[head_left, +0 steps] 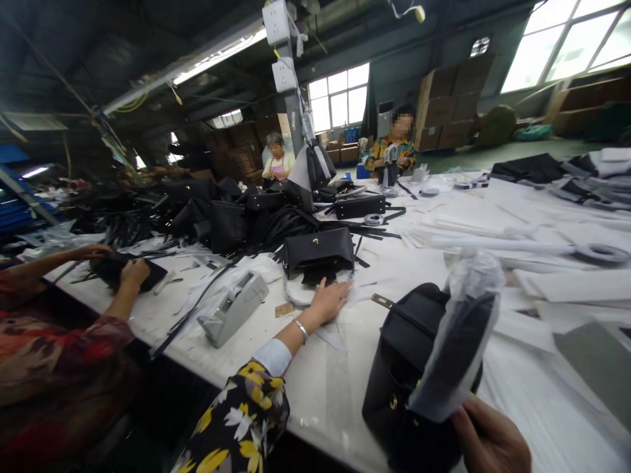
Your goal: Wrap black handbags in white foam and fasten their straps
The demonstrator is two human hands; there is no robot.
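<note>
My left hand point(329, 299) reaches forward over the white table point(325, 381), fingers spread flat on clear plastic and white paper just in front of a small black handbag point(318, 251). My right hand point(488, 439) is at the bottom right, closed on a dark piece wrapped in clear plastic film point(456, 341) that I hold upright. A larger black handbag point(409, 368) stands on the table right behind that wrapped piece, near my right hand.
A grey tape dispenser point(234, 307) lies left of my left hand. A co-worker's hands point(129, 272) handle a dark item at the left. Black bags and straps point(231, 220) pile up mid-table. Two people sit at the far end. White sheets point(542, 236) cover the right.
</note>
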